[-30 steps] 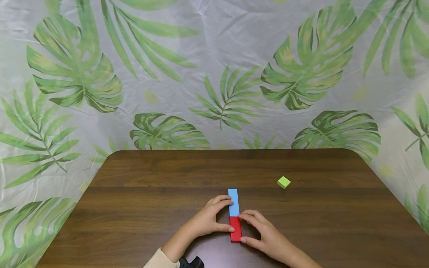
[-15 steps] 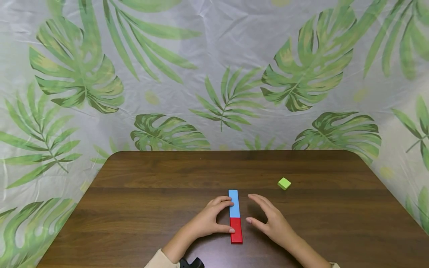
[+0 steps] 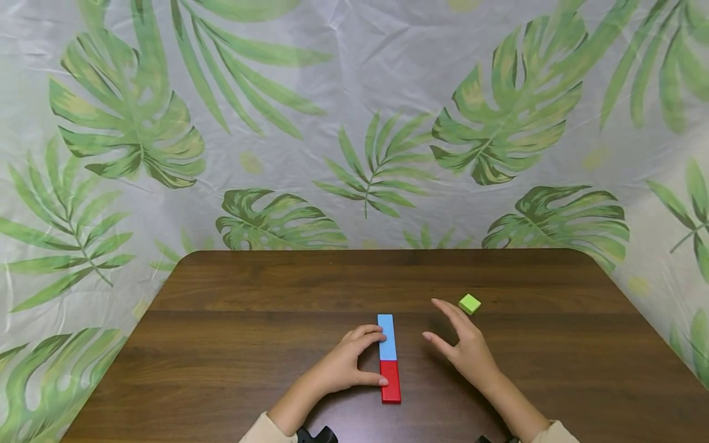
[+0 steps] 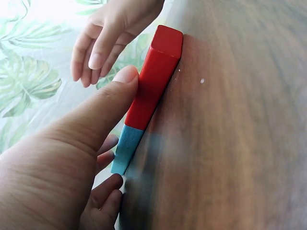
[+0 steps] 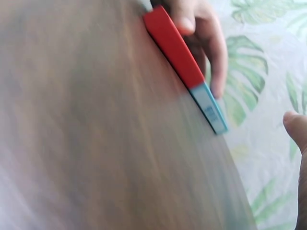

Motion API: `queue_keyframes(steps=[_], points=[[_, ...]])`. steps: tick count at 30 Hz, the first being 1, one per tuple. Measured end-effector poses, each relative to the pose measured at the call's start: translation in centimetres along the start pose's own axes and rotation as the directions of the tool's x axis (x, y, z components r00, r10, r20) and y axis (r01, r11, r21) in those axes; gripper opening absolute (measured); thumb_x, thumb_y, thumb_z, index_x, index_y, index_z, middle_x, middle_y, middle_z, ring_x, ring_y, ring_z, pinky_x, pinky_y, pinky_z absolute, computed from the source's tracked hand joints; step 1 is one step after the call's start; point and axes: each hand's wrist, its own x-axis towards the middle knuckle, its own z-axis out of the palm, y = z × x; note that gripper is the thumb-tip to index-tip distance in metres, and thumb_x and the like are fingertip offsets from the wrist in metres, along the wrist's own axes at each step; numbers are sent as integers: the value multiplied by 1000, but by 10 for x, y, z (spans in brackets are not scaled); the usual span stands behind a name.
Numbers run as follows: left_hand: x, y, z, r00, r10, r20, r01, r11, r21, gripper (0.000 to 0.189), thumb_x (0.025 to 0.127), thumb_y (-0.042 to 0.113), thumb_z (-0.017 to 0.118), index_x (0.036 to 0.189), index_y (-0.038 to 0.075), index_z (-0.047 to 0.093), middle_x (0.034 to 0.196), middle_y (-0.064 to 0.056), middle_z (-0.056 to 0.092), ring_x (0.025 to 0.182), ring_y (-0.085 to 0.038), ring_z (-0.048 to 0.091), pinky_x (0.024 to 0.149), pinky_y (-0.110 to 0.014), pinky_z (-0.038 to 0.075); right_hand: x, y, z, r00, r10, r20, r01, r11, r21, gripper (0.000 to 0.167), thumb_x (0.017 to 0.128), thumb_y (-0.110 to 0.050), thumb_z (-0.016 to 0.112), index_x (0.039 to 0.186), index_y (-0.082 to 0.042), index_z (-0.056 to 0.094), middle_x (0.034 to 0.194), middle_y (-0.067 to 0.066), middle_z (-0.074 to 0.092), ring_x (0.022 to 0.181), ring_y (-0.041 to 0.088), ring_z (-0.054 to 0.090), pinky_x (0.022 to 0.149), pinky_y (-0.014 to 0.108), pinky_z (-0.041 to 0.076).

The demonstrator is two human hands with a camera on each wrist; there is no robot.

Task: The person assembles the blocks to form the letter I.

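Observation:
A red block (image 3: 390, 383) and a light blue block (image 3: 387, 337) lie end to end on the table, in one line, with no visible gap. My left hand (image 3: 340, 364) is at their left side: its thumb tip touches the red block (image 4: 156, 72) and its fingertips rest on the edge of the blue block (image 4: 126, 146). My right hand (image 3: 468, 354) is held apart from both, thumb and fingers spread, with nothing between them. A small green block (image 3: 469, 304) lies just beyond its fingertips. Only the thumb (image 5: 297, 129) of this hand shows in the right wrist view.
The brown wooden table (image 3: 249, 289) has rounded far corners. Behind it hangs a pale cloth (image 3: 382, 74) printed with green leaves. A black wrist device (image 3: 317, 435) shows at the left cuff.
My right hand has left the side of the red block and moved right and away from me, toward the green block, its fingers spreading. The left hand and the blocks stay in place.

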Motion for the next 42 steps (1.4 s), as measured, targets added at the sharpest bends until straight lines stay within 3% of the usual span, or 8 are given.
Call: queue_keyframes(steps=[4,10,18,26,33,42], points=[[0,0,0,1000,-1,0,1,1000,-3,71,72,52,68,131,19,45,136,6,33,125,-17,29,96,-41,32,2,11,-6,999,10,-39,-12,999,-51,69,68,-7,78,129,-4,46,124,10,50,114,26,46,96,19,31],[0,0,-1,1000,4,-4,-4,1000,-10,71,72,51,68,131,19,45,136,6,33,124,-17,29,96,-41,32,3,28,-15,995,10,-96,-20,994,-106,71,64,-2,79,127,0,46,119,17,51,103,36,51,85,39,42],[0,0,-1,1000,10,-8,-10,1000,-10,70,72,50,69,130,18,46,136,5,34,124,-17,29,96,-41,32,4,45,-24,984,118,-132,-136,981,-138,66,66,-3,78,125,3,48,119,18,51,106,34,50,82,46,42],[0,0,-1,1000,21,-14,-21,1000,-5,70,72,51,68,130,18,46,136,5,34,124,-18,30,96,-42,33,2,55,-30,967,233,-104,-247,957,-151,61,71,-7,76,122,7,47,117,23,48,103,39,49,82,52,40],[0,-1,0,1000,14,-9,-14,1000,-10,70,72,52,67,131,19,45,137,5,34,124,-17,29,96,-42,32,-2,57,-32,930,367,-39,-368,917,-156,56,78,-13,71,122,10,45,116,26,46,99,41,50,80,52,42],[0,0,1,1000,2,-3,-2,1000,-10,70,72,51,68,131,20,45,137,5,34,125,-18,29,96,-43,32,-4,58,-33,892,451,7,-444,881,-160,53,81,-12,68,122,10,44,114,27,46,97,40,50,80,49,43]])
